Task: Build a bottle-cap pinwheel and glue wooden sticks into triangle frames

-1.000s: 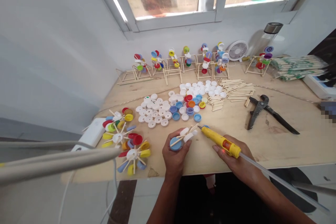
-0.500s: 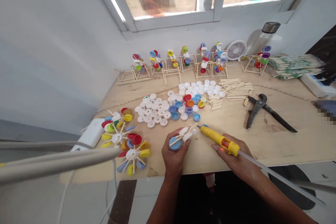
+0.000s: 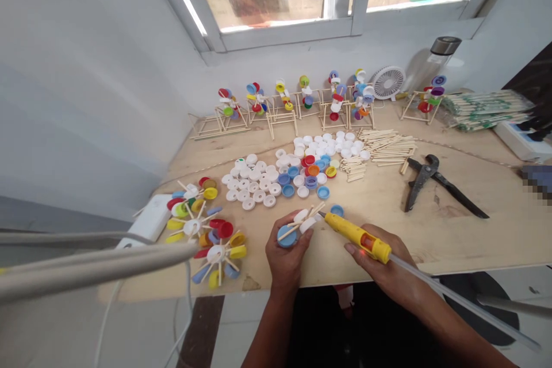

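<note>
My left hand (image 3: pixel 285 256) is closed around a small wheel of wooden sticks and bottle caps (image 3: pixel 298 225), with a blue cap at its lower end and white caps in the middle. My right hand (image 3: pixel 379 261) grips a yellow glue gun (image 3: pixel 357 236) with a clear glue stick trailing back to the right. The gun's tip points left and nearly touches the sticks of the wheel. A loose blue cap (image 3: pixel 337 210) lies on the plywood table (image 3: pixel 431 230) just beyond the gun's tip.
Several loose white and coloured caps (image 3: pixel 284 175) lie mid-table, finished cap wheels (image 3: pixel 207 230) at the left. Stick piles (image 3: pixel 383 149), black cutters (image 3: pixel 431 181), a small fan (image 3: pixel 388 83) and several cap models on stick frames (image 3: pixel 302 100) stand farther back. A grey lamp arm (image 3: pixel 95 267) crosses the lower left.
The glue gun has shifted slightly left and down, its tip closing in on the wheel's sticks and uncovering the loose blue cap. My left hand holds still.
</note>
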The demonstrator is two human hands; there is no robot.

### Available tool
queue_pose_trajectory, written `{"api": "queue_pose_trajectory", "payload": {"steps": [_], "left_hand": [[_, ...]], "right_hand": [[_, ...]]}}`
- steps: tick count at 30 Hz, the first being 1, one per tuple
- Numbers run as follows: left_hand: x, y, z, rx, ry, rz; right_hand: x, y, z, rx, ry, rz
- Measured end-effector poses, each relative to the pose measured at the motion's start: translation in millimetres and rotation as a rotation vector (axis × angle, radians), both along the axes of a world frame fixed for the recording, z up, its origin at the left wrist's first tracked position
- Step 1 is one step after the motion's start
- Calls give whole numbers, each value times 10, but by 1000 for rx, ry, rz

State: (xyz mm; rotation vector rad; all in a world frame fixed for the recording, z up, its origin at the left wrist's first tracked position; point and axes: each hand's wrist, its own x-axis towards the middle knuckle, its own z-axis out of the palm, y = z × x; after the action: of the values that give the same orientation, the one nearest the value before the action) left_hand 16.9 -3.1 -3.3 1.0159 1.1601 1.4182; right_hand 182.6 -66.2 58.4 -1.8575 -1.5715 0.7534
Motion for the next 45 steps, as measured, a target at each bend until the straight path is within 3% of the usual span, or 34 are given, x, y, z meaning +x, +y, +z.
{"api": "queue_pose_trajectory", "payload": {"steps": [6, 11, 15, 20, 26, 32, 39, 45], "left_hand": [[-5, 3, -11, -16, 5, 27], [-64, 37, -111, -44, -37, -46], [-67, 60, -113, -83, -155, -58], [-21, 76, -10, -98, -259, -32], [-16, 93, 7, -91, -338, -47], [-28, 99, -17, -119, -403, -23], [-29, 101, 3, -122, -410, -20], [-34, 102, -15, -102, -397, -28]], "right_hand": [[86, -38, 19, 0, -9, 13], [288, -124, 115, 99, -27, 68], [626, -167, 81, 340, -246, 45], [1261, -206, -150, 521, -589, 31], [1771, -200, -291, 359, -900, 35], [1812, -91, -313, 222, -974, 69], [1946, -60, -397, 190, -976, 122], [2018, -145, -204, 256, -949, 179]]}}
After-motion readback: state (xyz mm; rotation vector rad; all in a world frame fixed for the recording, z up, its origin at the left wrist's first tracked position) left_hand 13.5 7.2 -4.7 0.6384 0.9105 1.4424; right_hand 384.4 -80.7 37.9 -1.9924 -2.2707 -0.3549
